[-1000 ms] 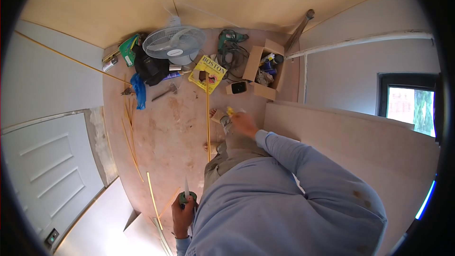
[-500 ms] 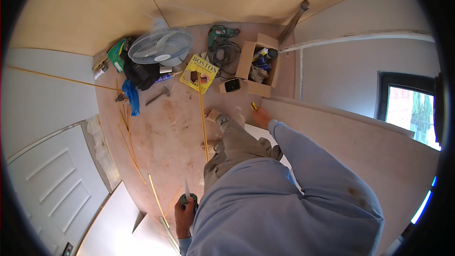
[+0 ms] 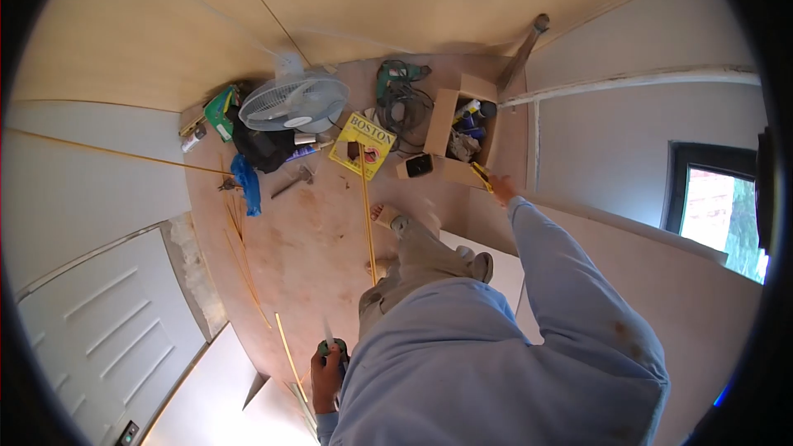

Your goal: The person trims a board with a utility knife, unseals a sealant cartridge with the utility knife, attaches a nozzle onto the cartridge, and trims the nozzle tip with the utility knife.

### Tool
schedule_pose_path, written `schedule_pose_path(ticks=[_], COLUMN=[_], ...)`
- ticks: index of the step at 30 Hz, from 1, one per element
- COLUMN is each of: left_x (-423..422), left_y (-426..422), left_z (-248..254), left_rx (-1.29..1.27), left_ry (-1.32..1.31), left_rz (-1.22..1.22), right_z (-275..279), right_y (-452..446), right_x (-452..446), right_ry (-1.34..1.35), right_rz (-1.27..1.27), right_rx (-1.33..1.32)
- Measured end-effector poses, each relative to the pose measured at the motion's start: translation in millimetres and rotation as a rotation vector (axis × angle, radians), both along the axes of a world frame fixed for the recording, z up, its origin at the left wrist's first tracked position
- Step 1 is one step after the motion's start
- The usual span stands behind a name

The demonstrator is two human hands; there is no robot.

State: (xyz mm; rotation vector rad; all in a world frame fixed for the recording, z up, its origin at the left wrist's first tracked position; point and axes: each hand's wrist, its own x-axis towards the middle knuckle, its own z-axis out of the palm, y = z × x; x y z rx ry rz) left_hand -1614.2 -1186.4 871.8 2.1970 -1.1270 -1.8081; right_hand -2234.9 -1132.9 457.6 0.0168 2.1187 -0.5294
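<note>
My right hand (image 3: pixel 502 188) is stretched out at the right, closed round a small yellow and black tool (image 3: pixel 481 173), just below the open cardboard box (image 3: pixel 441 120). Bottles and crumpled material lie inside that box. Low in the view, my left hand (image 3: pixel 326 374) is wrapped round a green object (image 3: pixel 333 348) with a pale pointed tip rising from it; its exact kind is unclear. A small carton (image 3: pixel 406 168) with a dark thing in it sits left of the right hand.
A fan (image 3: pixel 295 102), a yellow BOSTON box (image 3: pixel 363 145), a green drill (image 3: pixel 395 76), a hammer (image 3: pixel 292 182) and a blue bag (image 3: pixel 245 184) lie on the floor. Thin wooden strips (image 3: pixel 284 352) lie at the left. A long board (image 3: pixel 611 281) stands at the right.
My right hand has moved right and up towards the cardboard box with the yellow tool. My left hand still holds the green object. The camera view has shifted slightly.
</note>
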Motion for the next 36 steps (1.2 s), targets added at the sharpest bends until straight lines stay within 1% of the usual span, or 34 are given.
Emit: schedule_pose_path(ticks=[2,3,4,6,7,8,9,11,13,15,18,19,20,21,24,27,30,31,32,33,35,36], left_x=[-0.8,2.8,1.8,-0.7,8.1,8.5,9.9,11.2,6.9,8.0,5.4,7.9,11.3,14.0,12.3,16.0,24.5,20.4,24.7,34.1,42.5,44.3], left_y=[-2.9,-2.0,-1.9,1.6,12.3,9.6,12.3,17.9,19.6,23.4,27.9,34.3,43.9,51.3,59.6,79.1,108.5,101.2,101.3,110.4,118.6,129.6], left_z=[0.3,-3.1,-3.1,-0.3,-13.5,-8.5,-9.7,-13.0,-3.7,0.6,15.4,13.8,11.1,9.8,31.9,33.6,17.3,32.7,40.0,34.3,30.7,20.2], left_rx=[-0.01,-0.005,-0.01,-0.033,-0.055,-0.056,-0.05,-0.023,-0.03,-0.035,-0.07,-0.086,-0.1,-0.111,-0.117,-0.157,-0.201,-0.194,-0.194,-0.204,-0.241,-0.24], left_ry=[-0.029,-0.025,-0.021,-0.03,0.008,-0.011,-0.031,-0.031,-0.029,-0.007,-0.072,-0.08,-0.087,-0.094,-0.138,-0.11,-0.254,-0.15,-0.061,0.022,0.074,0.091], left_rz=[0.001,-0.01,-0.007,0.027,0.086,0.052,0.072,0.105,0.168,0.228,0.301,0.345,0.385,0.425,0.517,0.639,0.675,0.806,0.863,0.867,0.894,0.935], right_z=[-17.8,-27.4,-40.6,-61.6,-63.5,-58.5,-48.2,-20.0,-12.1,-6.0,-8.3,-0.2,40.7,69.8,76.2,79.7,80.0,77.5,74.8,67.9,74.1,63.4], right_y=[25.0,39.2,54.5,75.4,70.2,58.2,50.2,19.9,-19.4,-60.9,-107.1,-125.6,-153.6,-176.9,-218.1,-244.8,-250.6,-248.8,-249.2,-252.5,-254.5,-253.5], right_x=[-22.2,-30.2,-36.6,-42.7,-44.0,-21.2,0.4,28.6,52.6,69.7,92.3,103.5,125.2,141.6,157.5,178.0,205.9,208.0,212.3,221.9,235.5,238.5], right_ry=[0.235,0.33,0.358,-0.051,-0.379,-0.377,-0.373,-0.462,-0.523,-0.458,-0.365,-0.342,-0.319,-0.297,-0.269,-0.345,-0.321,-0.358,-0.402,-0.456,-0.515,-0.542], right_rz=[0.313,0.422,0.468,0.287,0.726,0.685,0.638,0.572,0.601,0.688,0.806,0.747,0.686,0.622,0.83,0.87,0.902,0.908,0.931,0.97,1.051,1.005], right_rx=[0.183,0.281,0.348,0.202,0.278,0.277,0.277,0.286,0.268,0.207,0.117,0.122,0.128,0.134,0.018,0.014,-0.014,-0.012,-0.002,0.012,0.062,0.082])
